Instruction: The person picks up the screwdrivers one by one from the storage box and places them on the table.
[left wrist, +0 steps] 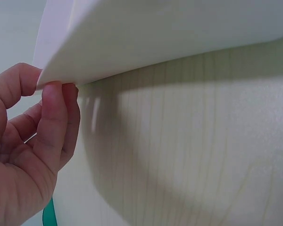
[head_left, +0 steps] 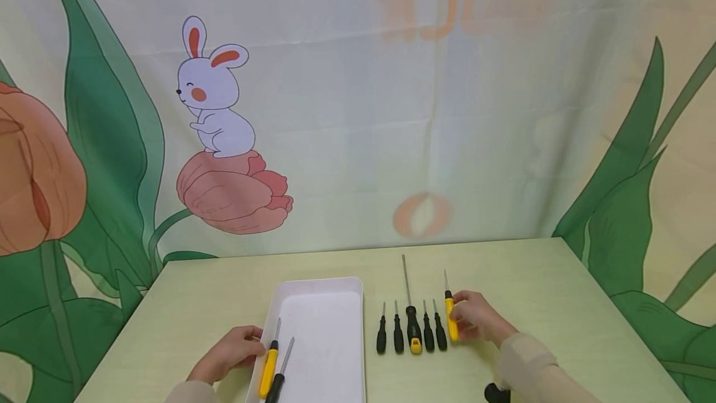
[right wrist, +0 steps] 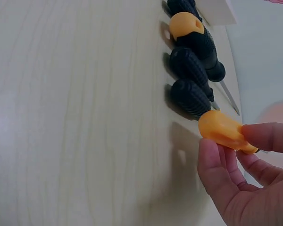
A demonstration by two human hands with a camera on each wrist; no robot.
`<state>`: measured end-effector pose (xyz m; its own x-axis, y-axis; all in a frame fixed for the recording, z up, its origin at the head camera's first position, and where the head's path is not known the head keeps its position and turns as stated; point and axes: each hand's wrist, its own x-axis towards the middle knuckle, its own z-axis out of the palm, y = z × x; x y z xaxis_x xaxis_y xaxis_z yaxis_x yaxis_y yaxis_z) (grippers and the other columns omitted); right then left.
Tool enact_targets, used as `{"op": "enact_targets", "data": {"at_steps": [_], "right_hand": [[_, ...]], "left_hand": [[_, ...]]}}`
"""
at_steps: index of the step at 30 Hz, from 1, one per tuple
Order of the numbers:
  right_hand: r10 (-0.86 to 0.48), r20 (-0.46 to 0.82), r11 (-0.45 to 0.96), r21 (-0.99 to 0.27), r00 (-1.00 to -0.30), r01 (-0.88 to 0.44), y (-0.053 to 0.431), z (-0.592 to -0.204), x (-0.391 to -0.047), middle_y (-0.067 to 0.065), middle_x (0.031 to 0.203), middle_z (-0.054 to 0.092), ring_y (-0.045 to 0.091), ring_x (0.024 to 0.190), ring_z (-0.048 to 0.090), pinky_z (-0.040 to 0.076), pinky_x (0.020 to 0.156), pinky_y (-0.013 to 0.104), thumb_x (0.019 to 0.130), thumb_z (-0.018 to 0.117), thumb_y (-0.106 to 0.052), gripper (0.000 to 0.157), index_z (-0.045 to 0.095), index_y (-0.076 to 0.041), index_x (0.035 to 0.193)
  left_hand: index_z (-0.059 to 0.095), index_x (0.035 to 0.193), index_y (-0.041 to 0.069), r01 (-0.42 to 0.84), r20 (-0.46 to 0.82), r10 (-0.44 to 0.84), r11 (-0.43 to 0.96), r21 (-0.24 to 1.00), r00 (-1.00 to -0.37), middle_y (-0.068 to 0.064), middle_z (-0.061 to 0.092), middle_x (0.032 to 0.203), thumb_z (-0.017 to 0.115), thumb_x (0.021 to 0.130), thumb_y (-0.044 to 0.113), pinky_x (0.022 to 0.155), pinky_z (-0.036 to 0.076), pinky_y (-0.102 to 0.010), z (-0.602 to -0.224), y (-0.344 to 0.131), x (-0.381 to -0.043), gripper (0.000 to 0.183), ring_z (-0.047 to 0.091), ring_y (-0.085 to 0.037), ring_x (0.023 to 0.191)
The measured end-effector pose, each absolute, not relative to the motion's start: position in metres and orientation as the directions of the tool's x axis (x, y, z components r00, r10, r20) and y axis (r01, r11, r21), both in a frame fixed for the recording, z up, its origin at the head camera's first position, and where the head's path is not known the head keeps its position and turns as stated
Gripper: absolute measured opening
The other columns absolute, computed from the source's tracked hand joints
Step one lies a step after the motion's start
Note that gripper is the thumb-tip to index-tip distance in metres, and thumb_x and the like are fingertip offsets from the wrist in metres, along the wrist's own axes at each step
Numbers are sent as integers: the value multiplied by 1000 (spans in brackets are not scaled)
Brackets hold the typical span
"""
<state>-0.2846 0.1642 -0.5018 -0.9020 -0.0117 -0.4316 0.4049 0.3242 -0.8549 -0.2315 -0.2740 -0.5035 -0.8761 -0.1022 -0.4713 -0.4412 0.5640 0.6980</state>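
Note:
My left hand [head_left: 229, 353] pinches the left rim of a white tray [head_left: 324, 341]; in the left wrist view the thumb and fingers close on the tray's edge [left wrist: 108, 52]. Inside the tray, along its left side, lie a yellow-handled screwdriver [head_left: 268, 372] and a black-handled screwdriver [head_left: 276, 385]. Over on the right, my right hand [head_left: 481, 319] holds another yellow screwdriver [head_left: 449, 310] by its handle, shaft pointing away from me. In the right wrist view, thumb and fingertips grip that yellow handle [right wrist: 222, 128], beside the nearest black handle [right wrist: 188, 98].
Left of the right hand, several small black screwdrivers [head_left: 381, 336] stand in a row around a larger black-and-yellow screwdriver [head_left: 413, 325], shafts pointing away. A dark round object [head_left: 496, 392] sits below the right sleeve. A printed curtain [head_left: 347, 142] hangs behind the table [head_left: 582, 328].

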Motion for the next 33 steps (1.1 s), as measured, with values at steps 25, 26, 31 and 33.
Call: {"op": "enact_targets", "data": {"at_steps": [25,26,31,33], "right_hand": [[24,-457,417,-804,-889,424,158,-509,-284,12,74,51,19,54,50,47,45,27,73,49,4,41,41,5,113],[23,-453,424,-803,-891,419,158,-509,-284,12,73,51,19,53,50,47,45,27,72,49,5,40,41,6,112],[19,-435,465,-793,-900,393,156,-508,-284,9,66,49,17,48,47,45,42,26,70,48,5,31,44,6,101],[23,-431,482,-786,-902,387,155,-508,-285,8,64,48,16,46,45,44,41,26,69,48,6,27,45,5,96]], "left_hand": [[50,111,-6,-436,-466,-99,560,704,-879,-12,55,90,59,75,6,66,48,-26,-505,-275,-231,40,50,-16,73],[50,111,-6,-435,-464,-98,558,707,-880,-12,55,90,59,75,6,67,48,-26,-505,-275,-231,39,50,-16,73],[50,109,-7,-431,-458,-96,546,718,-884,-12,55,88,59,74,5,66,48,-27,-504,-275,-230,38,51,-16,71],[50,109,-7,-431,-459,-94,546,718,-883,-12,55,88,58,74,5,66,48,-27,-504,-275,-230,38,51,-16,71]]}}
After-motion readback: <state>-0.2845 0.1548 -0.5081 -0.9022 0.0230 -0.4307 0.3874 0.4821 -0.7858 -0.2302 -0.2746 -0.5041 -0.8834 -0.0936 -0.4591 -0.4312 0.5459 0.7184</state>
